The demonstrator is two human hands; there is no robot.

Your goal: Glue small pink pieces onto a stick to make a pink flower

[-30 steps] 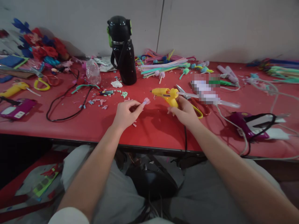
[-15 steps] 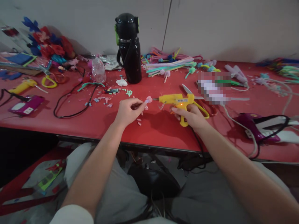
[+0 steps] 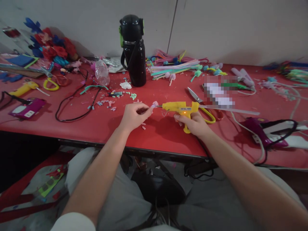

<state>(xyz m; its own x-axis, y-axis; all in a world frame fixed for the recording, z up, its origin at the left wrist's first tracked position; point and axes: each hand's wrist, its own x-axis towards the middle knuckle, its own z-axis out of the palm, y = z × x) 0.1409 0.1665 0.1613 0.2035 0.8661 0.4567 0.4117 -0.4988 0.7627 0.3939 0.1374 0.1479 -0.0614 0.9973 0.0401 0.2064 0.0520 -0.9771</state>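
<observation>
Between the thumb and fingers of my left hand is a small pink and lilac fuzzy piece. My right hand is wrapped round the handle of a yellow glue gun, whose small orange light glows. The gun's metal nozzle points left and is at the fuzzy piece; whether they touch is too small to tell. A clear glue stick sticks out of the gun's back end. Small pink bits lie on the red table beside my left hand.
A black bottle stands behind my hands. Scissors lie behind the glue gun. Pipe cleaners are piled at the back. Another glue gun and a purple power socket sit at left, a second socket at right.
The glue gun has tilted, its back end lower and its nozzle slightly lower and further left. My left hand and the fuzzy piece have shifted slightly right and down.
</observation>
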